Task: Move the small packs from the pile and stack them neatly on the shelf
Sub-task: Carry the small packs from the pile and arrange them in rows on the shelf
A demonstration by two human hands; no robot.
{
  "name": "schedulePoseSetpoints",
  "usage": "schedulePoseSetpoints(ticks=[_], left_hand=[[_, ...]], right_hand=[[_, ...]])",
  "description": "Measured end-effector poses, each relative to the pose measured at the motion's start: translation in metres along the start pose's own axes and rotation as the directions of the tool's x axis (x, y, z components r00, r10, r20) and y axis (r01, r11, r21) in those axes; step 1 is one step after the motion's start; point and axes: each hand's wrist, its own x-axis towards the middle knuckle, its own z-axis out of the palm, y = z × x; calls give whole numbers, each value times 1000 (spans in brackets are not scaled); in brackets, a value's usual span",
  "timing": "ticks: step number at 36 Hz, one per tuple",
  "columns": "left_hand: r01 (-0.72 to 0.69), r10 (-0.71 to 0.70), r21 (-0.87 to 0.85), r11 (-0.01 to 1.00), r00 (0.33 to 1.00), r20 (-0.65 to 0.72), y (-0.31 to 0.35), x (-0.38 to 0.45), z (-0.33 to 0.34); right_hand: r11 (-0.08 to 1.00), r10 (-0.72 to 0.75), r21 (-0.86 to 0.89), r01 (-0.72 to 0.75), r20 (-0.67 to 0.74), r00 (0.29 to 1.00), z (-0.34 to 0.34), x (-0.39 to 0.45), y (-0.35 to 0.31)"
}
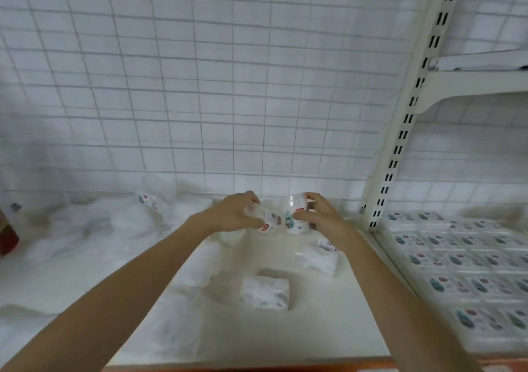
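Observation:
My left hand (pixel 233 213) grips a small white pack (pixel 267 220) with a red label, held above the shelf board. My right hand (pixel 318 211) holds a second small white pack (pixel 294 214) with a teal picture, right beside the first. The two packs almost touch in the middle of the view. Below my hands, loose small packs (pixel 264 291) lie on the cream shelf board (pixel 285 331). Another loose pack (pixel 317 260) rests under my right wrist. Stacked packs (pixel 463 260) fill the neighbouring shelf section on the right in tidy rows.
A wire grid back panel (pixel 200 86) stands behind the shelf. A white slotted upright (pixel 400 143) divides the two shelf sections. Crumpled clear plastic wrap (pixel 94 223) covers the left part of the board. A dark red object (pixel 8 240) sits at the far left edge.

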Motion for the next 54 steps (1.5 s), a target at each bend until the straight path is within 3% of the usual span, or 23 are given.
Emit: schedulePoseSetpoints(ticks=[3, 8, 15, 20, 24, 31, 40, 47, 54], left_hand=[[31, -37, -230, 973, 999, -21, -3, -1, -4], [15, -55, -328, 945, 992, -111, -2, -5, 0], [22, -92, -442, 897, 986, -137, -5, -12, 6], [83, -97, -586, 806, 995, 7, -5, -20, 3], [170, -99, -746, 644, 985, 139, -6, -27, -6], [33, -7, -686, 726, 999, 42, -30, -38, -17], [-18, -46, -724, 689, 997, -69, -27, -48, -15], [-17, 3, -762, 648, 1000, -20, 15, -41, 16], [49, 127, -796, 603, 979, 157, 105, -31, 79]], right_hand=[[982, 32, 183, -38, 35, 999, 7, -8, -1], [947, 67, 313, -73, 30, 997, 30, -19, -7], [957, 103, 273, -99, 0, 995, 59, -27, -14], [978, 106, 190, -81, -126, 986, 71, -28, -11], [975, 105, 207, -75, -138, 985, 76, -34, -13], [982, 89, 182, -57, -174, 981, 80, -39, -20], [988, 34, 153, -15, -121, 992, 69, -58, -26], [983, 53, 183, -11, -230, 972, 27, -99, -16], [983, 56, 184, 21, -405, 913, -51, -177, -11]])
